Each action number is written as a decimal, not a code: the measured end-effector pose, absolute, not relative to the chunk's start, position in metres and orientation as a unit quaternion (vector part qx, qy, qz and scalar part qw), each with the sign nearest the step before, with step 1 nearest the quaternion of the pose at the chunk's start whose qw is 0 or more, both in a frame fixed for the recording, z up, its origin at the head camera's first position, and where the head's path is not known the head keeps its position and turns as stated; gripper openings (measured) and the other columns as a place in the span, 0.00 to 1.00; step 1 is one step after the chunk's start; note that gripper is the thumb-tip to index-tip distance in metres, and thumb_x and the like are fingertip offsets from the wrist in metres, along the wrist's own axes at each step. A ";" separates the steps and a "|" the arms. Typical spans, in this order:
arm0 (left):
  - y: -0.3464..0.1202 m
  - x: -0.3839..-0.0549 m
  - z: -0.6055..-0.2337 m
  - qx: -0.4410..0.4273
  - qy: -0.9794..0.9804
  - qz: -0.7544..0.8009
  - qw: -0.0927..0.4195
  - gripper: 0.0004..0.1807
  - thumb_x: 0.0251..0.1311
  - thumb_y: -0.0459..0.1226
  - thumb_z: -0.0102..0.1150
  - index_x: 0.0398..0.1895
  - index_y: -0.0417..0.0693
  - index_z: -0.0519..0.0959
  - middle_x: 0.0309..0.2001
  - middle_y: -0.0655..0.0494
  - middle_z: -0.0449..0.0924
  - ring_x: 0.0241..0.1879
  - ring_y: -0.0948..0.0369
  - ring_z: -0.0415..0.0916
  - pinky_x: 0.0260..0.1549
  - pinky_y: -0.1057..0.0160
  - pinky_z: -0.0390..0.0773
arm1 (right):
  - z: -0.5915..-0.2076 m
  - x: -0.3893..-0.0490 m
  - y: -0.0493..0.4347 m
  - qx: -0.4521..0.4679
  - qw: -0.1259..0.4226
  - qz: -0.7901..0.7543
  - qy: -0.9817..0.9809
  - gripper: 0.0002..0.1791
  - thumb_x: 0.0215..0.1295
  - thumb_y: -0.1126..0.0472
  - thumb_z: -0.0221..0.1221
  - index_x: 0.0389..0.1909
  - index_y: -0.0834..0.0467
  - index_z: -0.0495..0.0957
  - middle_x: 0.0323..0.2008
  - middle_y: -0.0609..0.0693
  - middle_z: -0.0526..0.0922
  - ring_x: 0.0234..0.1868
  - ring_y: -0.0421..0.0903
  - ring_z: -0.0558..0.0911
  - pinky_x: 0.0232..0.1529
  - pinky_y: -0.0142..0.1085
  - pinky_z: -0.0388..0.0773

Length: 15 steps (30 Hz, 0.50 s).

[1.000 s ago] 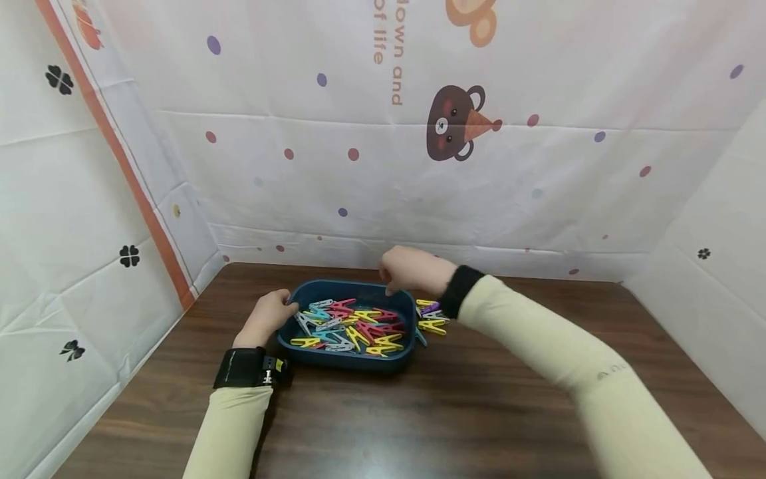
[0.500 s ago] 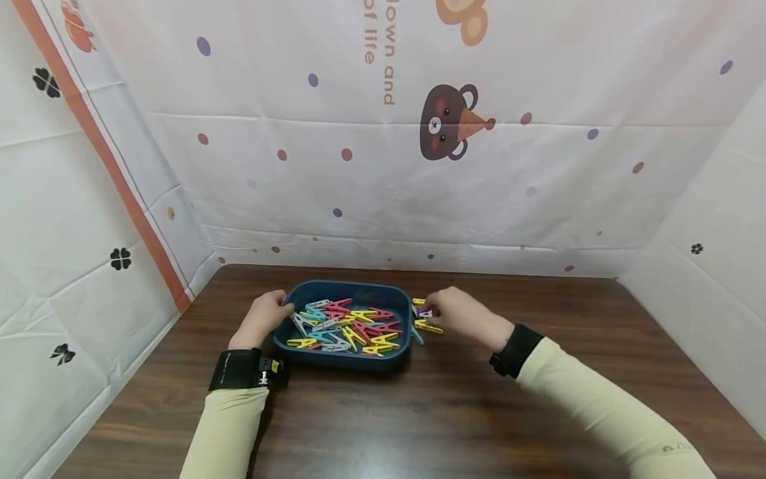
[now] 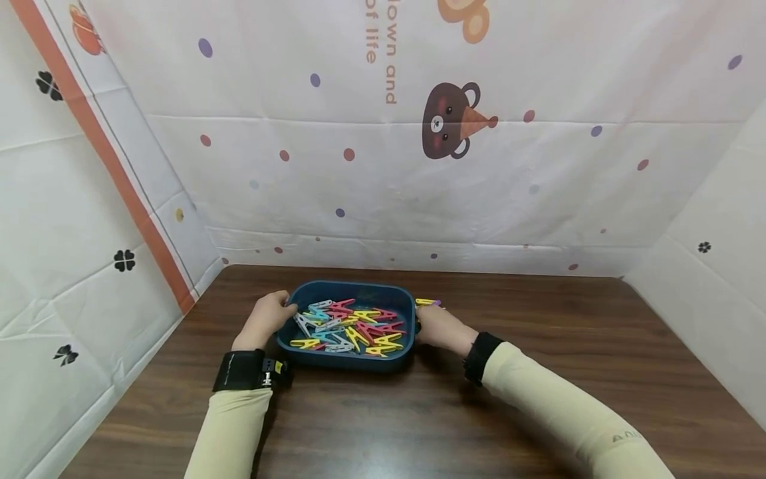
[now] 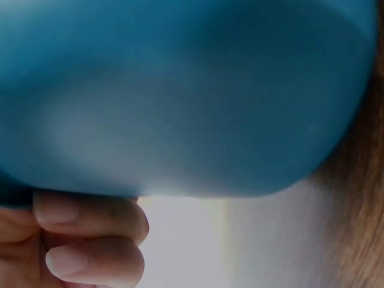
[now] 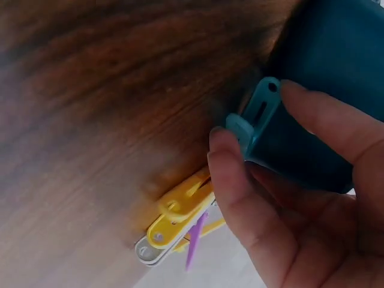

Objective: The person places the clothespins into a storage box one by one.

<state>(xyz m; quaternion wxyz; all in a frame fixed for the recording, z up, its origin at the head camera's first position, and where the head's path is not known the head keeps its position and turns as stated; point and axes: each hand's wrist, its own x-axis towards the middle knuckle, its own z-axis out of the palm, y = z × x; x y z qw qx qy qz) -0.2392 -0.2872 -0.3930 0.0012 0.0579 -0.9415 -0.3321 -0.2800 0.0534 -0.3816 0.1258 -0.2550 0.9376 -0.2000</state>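
A dark blue plastic basket [image 3: 353, 362] holds a jumble of red, yellow, light blue and grey clothespins [image 3: 356, 336]. At its left end my left hand [image 3: 266, 320] grips the rim; in the left wrist view, curled fingers [image 4: 96, 219] lie against the basket's edge. Beside the right wall, my right hand [image 3: 441, 329] pinches a teal clothespin [image 5: 262, 108] between thumb and fingers, close to the tabletop. Just past those fingers lie yellow clothespins [image 5: 183, 201], a grey clothespin [image 5: 147, 252] and a purple clothespin [image 5: 195, 240], partly covering one another.
The basket stands toward the back of a dark wooden table [image 3: 538, 372]. A white patterned sheet [image 3: 383, 186] hangs behind the table and along both sides.
My right hand came down from above the basket's back right corner to the clothespins beside it, then moved in against the basket and took hold of the teal clothespin. The left hand stays put.
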 end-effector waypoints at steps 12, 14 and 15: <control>-0.287 -0.240 -0.396 0.063 -0.939 -0.337 0.002 0.15 0.71 0.35 0.51 0.25 0.46 0.62 0.25 0.54 0.58 0.27 0.57 0.61 0.30 0.61 0.62 | -0.384 -0.277 0.059 -0.241 0.119 -0.154 0.951 0.28 0.59 0.61 0.73 0.59 0.63 0.77 0.44 0.55 0.85 0.39 0.50 0.78 0.51 0.50 0.80; -0.288 -0.240 -0.397 0.061 -0.939 -0.339 0.002 0.15 0.71 0.35 0.51 0.25 0.45 0.62 0.25 0.54 0.57 0.27 0.57 0.61 0.30 0.61 0.61 | -0.385 -0.274 0.061 -0.242 0.110 -0.140 0.954 0.29 0.59 0.61 0.72 0.61 0.64 0.76 0.47 0.58 0.86 0.40 0.50 0.79 0.52 0.51 0.81; -0.288 -0.240 -0.397 0.060 -0.939 -0.340 0.002 0.15 0.71 0.35 0.51 0.25 0.45 0.62 0.25 0.54 0.57 0.27 0.57 0.60 0.30 0.61 0.61 | -0.384 -0.273 0.062 -0.240 0.107 -0.134 0.956 0.30 0.59 0.62 0.72 0.61 0.64 0.76 0.48 0.59 0.86 0.40 0.50 0.79 0.52 0.51 0.81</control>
